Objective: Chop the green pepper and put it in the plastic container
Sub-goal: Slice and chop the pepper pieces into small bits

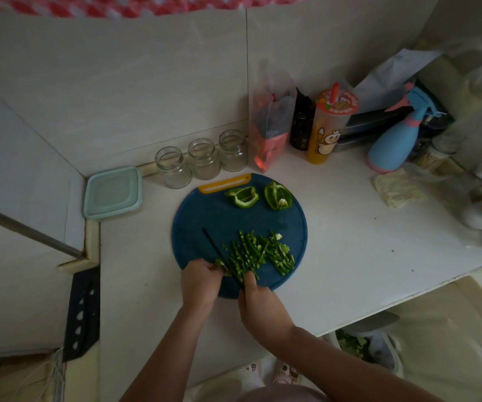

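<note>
A round blue cutting board (205, 219) lies on the white counter. Two large green pepper pieces (242, 196) (277, 195) rest near its far edge. A pile of chopped pepper strips (258, 252) covers its near right part. My left hand (200, 281) pinches a small pepper piece (220, 264) at the board's near edge. My right hand (255, 300) grips the handle of a dark knife (218, 250), whose blade runs beside that piece. The plastic container (113, 192), with its pale green lid on, sits left of the board.
Three glass jars (202, 159) stand behind the board. A plastic bag (271, 129), a dark bottle (300, 123), an orange drink cup (328, 126) and a blue spray bottle (396, 140) crowd the back right. A black knife sheath (82, 311) lies at the left counter edge.
</note>
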{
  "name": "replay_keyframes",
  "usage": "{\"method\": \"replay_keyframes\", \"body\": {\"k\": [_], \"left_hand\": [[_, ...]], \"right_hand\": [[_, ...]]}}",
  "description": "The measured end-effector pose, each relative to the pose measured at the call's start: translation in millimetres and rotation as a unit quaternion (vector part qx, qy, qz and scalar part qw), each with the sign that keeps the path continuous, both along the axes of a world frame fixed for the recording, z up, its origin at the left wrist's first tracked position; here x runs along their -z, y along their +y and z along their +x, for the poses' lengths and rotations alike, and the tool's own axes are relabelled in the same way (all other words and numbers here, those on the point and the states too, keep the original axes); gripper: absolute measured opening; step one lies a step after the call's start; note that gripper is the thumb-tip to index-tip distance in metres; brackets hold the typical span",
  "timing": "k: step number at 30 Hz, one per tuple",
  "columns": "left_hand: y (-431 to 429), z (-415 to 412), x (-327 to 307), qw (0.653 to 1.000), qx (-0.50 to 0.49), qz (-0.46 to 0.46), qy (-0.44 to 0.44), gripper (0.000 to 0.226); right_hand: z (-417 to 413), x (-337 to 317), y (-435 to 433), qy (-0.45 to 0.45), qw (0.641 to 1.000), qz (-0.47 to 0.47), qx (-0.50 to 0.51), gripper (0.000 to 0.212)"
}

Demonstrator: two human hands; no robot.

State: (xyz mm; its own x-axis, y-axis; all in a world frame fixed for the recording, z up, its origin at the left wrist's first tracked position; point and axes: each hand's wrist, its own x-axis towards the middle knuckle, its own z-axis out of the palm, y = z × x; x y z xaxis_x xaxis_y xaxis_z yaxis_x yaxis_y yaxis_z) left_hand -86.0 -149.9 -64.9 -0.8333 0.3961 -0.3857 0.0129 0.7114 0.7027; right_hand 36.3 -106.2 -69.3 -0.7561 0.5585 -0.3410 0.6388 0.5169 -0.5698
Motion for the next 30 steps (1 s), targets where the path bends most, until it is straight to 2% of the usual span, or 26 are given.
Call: {"method": "replay_keyframes", "body": {"k": [6,10,13,20,30], "left_hand": [[-1,1,-1,1.0,0.024,-0.01,-0.004,0.017],[-1,1,-3,1.0,0.013,0.0,-0.005,0.029],[-5,-1,-2,1.0,0.011,0.005,-0.013,0.033],[-6,-3,0,1.0,0.018,0.001,-0.015,0.027],[-6,-7,0,0.998,0.066,-0.018,0.002,0.026]], "right_hand": [[6,3,-2,-0.029,0.998,0.033,-0.038,0.022],[8,3,-2,-0.044,0.995,0.06,-0.067,0.029],[7,4,-2,-0.042,0.995,0.055,-0.069,0.029],[5,3,-3,-0.049,0.992,0.071,-0.091,0.035],[-2,7,0,-0.056,0.993,0.05,-0.088,0.036]]}}
